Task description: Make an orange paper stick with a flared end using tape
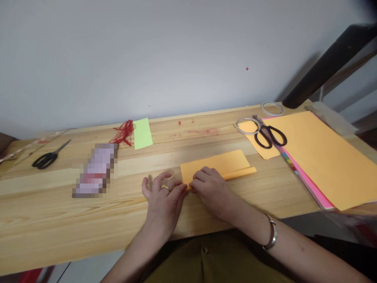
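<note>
A piece of orange paper (226,162) lies on the wooden table in front of me, its near edge curled into a narrow roll. At the left end of that roll, my left hand (165,196) pinches the paper between thumb and forefinger, its other fingers raised and a ring on one of them. Right beside it, my right hand (212,190) is closed over the rolled edge with bent fingers. Its fingertips almost touch those of the left hand. The far part of the paper is flat, and the roll's right end sticks out past my right hand.
Black-handled scissors (270,137) and a tape roll (248,126) lie by stacked orange sheets (330,153) at right. Another tape roll (272,108) is behind. At left are smaller scissors (48,158), a blurred packet (98,169), red string (125,131) and green paper (143,134).
</note>
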### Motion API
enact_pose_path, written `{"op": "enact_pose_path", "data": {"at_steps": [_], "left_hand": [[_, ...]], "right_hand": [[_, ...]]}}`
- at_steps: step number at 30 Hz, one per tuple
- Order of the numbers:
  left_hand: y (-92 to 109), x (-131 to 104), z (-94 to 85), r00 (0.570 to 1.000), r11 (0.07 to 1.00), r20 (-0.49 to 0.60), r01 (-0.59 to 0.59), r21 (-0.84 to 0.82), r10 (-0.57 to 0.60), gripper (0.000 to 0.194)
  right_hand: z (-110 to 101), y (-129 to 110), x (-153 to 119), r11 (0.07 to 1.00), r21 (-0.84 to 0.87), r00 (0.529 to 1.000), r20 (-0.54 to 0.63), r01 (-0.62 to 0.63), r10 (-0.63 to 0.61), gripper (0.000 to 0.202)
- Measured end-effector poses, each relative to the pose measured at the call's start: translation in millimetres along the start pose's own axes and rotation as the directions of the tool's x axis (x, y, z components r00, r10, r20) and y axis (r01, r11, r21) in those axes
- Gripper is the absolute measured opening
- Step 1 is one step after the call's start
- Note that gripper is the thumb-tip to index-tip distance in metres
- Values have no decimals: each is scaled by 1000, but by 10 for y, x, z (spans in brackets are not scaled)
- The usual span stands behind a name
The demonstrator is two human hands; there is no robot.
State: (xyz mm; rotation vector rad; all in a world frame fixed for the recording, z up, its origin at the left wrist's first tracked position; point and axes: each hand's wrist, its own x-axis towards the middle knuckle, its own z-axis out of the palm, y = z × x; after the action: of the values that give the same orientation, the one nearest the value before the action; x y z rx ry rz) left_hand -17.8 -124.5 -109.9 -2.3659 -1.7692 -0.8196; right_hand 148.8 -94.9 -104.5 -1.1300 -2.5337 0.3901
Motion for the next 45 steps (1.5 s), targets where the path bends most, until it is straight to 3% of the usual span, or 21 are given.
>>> {"op": "enact_pose_path", "data": {"at_steps": [11, 19, 23, 38, 43, 45], "left_hand": [[44, -73, -85, 1000, 999, 21, -9, -36, 10, 12], [17, -49, -69, 999, 999, -7, -37, -14, 36, 12], [9, -43, -66, 999, 999, 5, -44, -11, 44, 13], [-57, -7, -116, 988, 992, 130, 90, -88, -78, 14], [-55, -67, -173, 998, 997, -61, 7, -81, -12, 13], [-26, -101, -160, 996, 998, -71, -54, -34, 52, 15]], "right_hand": [[6, -68, -95, 1000, -4, 1000, 8, 12, -12, 15], [34, -65, -93, 998, 46, 998, -30, -46, 48, 9], [-14, -72, -65, 995, 59, 997, 7, -78, 78, 9], [-89, -70, 51, 992, -9, 985, 122, -122, 122, 11], [-130, -77, 93, 990, -8, 977, 159, -142, 142, 14], [-151, -82, 110, 988, -5, 972, 179, -155, 153, 15]]}}
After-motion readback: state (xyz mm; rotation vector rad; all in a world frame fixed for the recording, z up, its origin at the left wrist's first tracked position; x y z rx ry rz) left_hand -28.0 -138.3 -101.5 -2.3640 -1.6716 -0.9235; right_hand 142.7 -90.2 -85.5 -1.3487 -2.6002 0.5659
